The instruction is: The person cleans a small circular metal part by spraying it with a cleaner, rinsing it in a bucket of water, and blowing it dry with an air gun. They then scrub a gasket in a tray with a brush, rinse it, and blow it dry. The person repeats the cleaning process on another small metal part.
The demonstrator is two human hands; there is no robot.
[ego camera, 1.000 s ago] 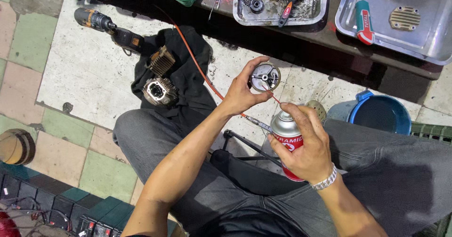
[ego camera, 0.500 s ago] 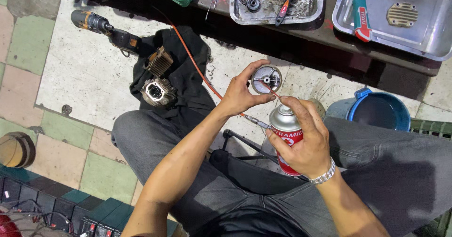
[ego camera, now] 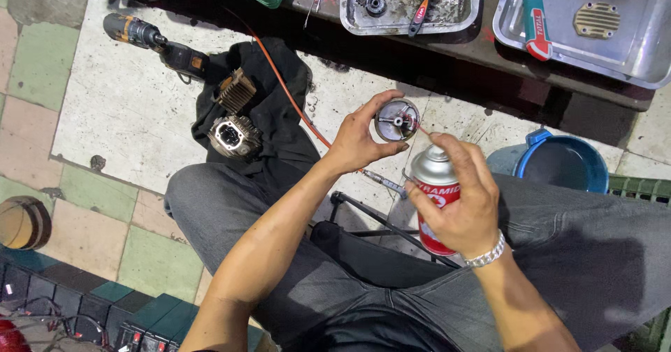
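Observation:
My left hand [ego camera: 356, 139] grips a round metal engine part [ego camera: 397, 120] by its rim, its open face turned up toward me. My right hand [ego camera: 458, 209] is wrapped around a red and silver spray can [ego camera: 435, 184], index finger on the nozzle. The can's thin red straw [ego camera: 418, 129] points into the middle of the round part. Both hands are held above my lap in grey trousers.
A black cloth [ego camera: 262, 107] on the floor carries two finned engine parts [ego camera: 235, 118]. A cordless drill [ego camera: 150, 41] lies at upper left. An orange hose [ego camera: 290, 93] crosses the floor. Two metal trays [ego camera: 409, 6] [ego camera: 587, 23] sit on the bench; a blue bucket [ego camera: 563, 164] stands right.
My right hand has raised the spray can a little and shifted it right. The straw tip has moved closer into the round part, which my left hand keeps nearly still.

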